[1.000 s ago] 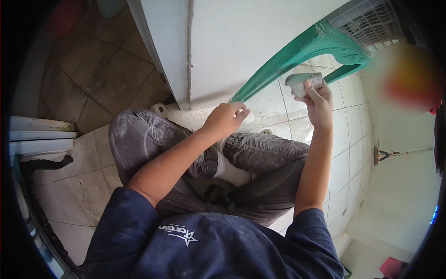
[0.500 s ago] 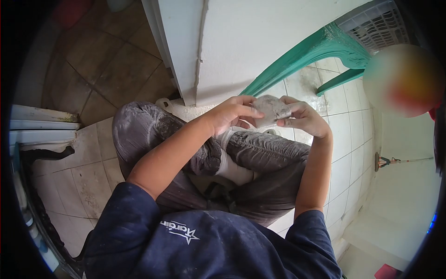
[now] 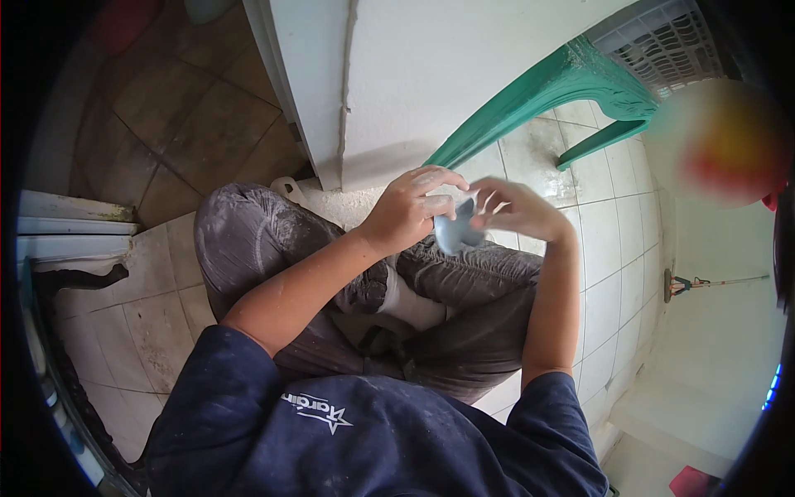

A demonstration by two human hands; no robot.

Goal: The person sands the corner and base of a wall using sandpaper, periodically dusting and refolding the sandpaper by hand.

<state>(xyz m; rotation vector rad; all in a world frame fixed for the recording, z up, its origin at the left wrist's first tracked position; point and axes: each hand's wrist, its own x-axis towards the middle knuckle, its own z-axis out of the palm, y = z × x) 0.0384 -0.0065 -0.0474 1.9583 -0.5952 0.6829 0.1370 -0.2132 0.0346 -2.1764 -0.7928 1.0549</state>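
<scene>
A small bluish-grey piece of sheet [image 3: 457, 230], curved and blurred by motion, hangs between my two hands above my crossed legs. My left hand [image 3: 416, 207] pinches its upper left edge, with white dust on the fingers. On the other side my right hand [image 3: 517, 210] is bent over the sheet's right edge, smeared by motion; whether its fingers grip the sheet is unclear. Behind the hands stands the white wall [image 3: 439, 83], its lower edge near a dusty strip of floor. Grey, dust-covered trousers [image 3: 257, 240] show below my forearms.
A green plastic chair or stool [image 3: 571, 79] stands beyond my right hand, near a grey basket [image 3: 662, 50]. A dark curved metal frame [image 3: 74, 286] is at the left. Pale tiles [image 3: 600, 240] lie to the right, and a long-handled tool [image 3: 675, 284] rests by the far wall.
My right hand brought the sheet in from the right to my left hand. The sheet has since tilted downward between them and now shows a bluish-grey face.
</scene>
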